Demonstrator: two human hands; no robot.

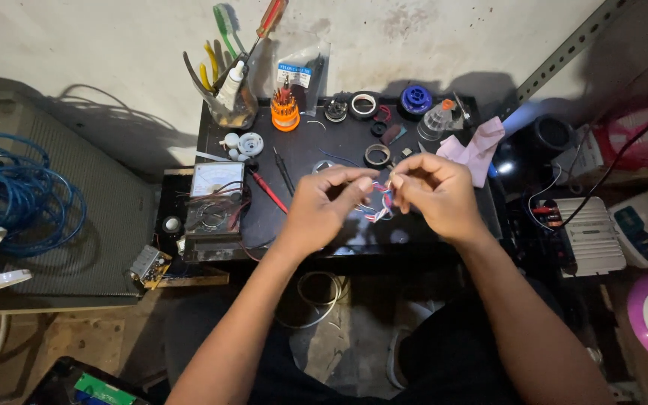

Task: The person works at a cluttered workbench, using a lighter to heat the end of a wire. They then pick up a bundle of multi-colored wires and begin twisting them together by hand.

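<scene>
My left hand [322,204] and right hand [435,193] meet above the front edge of the worktop [316,150], each pinching one end of the wires [381,201] so the thin red, blue and white strands stay taut between my fingertips. The meter [214,202] sits at the left edge, its probes [275,184] lying within reach.
</scene>
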